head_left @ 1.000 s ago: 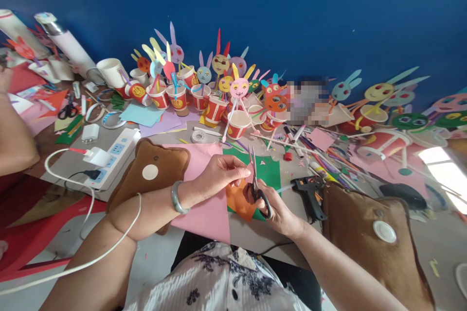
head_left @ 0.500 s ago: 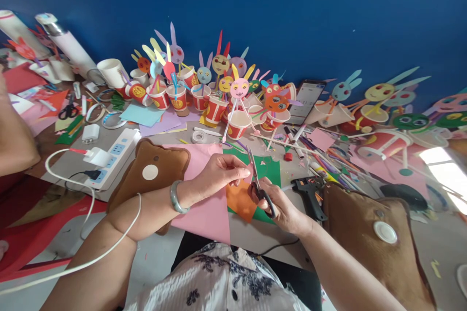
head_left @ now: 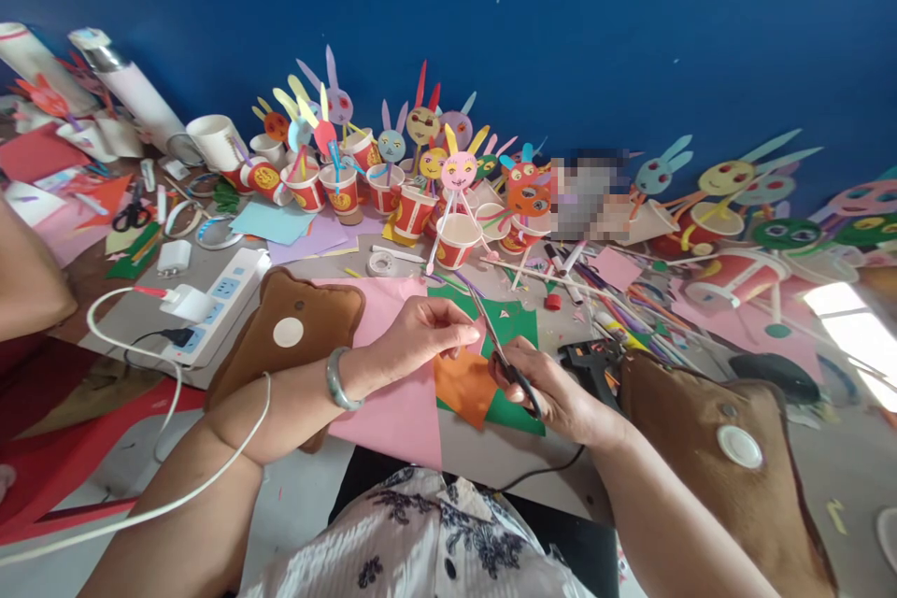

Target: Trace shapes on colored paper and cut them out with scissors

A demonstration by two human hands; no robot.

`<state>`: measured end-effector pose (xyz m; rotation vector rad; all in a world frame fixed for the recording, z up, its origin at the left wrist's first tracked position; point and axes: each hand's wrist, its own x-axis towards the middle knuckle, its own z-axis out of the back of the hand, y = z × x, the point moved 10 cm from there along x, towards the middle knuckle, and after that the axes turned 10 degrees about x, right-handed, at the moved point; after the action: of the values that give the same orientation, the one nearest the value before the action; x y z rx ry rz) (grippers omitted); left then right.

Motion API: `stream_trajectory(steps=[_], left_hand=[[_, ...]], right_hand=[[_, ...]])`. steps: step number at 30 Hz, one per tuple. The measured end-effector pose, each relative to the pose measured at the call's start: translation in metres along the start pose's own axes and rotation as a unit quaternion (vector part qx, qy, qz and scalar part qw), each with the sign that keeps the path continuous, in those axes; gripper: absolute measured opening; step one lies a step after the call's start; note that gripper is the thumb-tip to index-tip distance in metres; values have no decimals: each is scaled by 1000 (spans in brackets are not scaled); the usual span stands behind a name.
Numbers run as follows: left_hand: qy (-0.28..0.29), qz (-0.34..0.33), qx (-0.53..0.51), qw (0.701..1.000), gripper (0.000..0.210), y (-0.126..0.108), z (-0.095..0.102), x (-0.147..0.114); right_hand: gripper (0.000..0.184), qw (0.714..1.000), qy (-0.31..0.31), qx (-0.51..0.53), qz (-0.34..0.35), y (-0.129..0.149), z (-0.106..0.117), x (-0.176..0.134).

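Note:
My left hand (head_left: 429, 329), a bangle on its wrist, pinches a small piece of pink paper (head_left: 478, 337) between thumb and fingers. In my right hand (head_left: 553, 390) is a pair of black-handled scissors (head_left: 492, 325), its fingers around the handles. The blades point up and away, right beside the pink piece; whether they touch it I cannot tell. Under both hands lie an orange paper sheet (head_left: 463, 390) and a green sheet (head_left: 517, 327). A large pink sheet (head_left: 396, 406) spreads below my left forearm.
Several paper cups (head_left: 459, 241) with paper rabbit heads line the blue wall. A black glue gun (head_left: 590, 369) and a brown hot-water bag (head_left: 701, 420) are at right. Another brown bag (head_left: 315, 308) and a power strip (head_left: 224, 299) are at left. A white cable (head_left: 210, 484) crosses my left arm.
My right hand has shifted slightly right with the scissors, which have turned so that their blades look closer together. My left hand stays almost still with the pink piece.

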<state>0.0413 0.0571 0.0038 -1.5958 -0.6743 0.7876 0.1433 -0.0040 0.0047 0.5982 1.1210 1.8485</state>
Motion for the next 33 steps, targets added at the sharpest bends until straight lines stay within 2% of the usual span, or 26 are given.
stream_trajectory(steps=[7,10,18,24,29,33], left_hand=[[8,-7,-2,1000,22,0,-1,-1],[8,-2,2,1000,23,0,-2,-1],[6,0,-11,1000,23,2,-2,0],[-21,6,-21,1000,28,7,4,4],[-23,27,-17,999,32,14,0,4],[-13,24,-28,999,29,19,-7,4]], right_hand=[[61,1000,27,-2,-2,2,2,-2],[62,1000,15,7,-12,0,6,-3],[60,987,-96,124,-25,-22,30,-7],[57,947,-138,291,23,-16,23,-4],[48,925,-230,299,-53,-35,14,-6],[39,914,-255,296,-106,-43,5,-7]])
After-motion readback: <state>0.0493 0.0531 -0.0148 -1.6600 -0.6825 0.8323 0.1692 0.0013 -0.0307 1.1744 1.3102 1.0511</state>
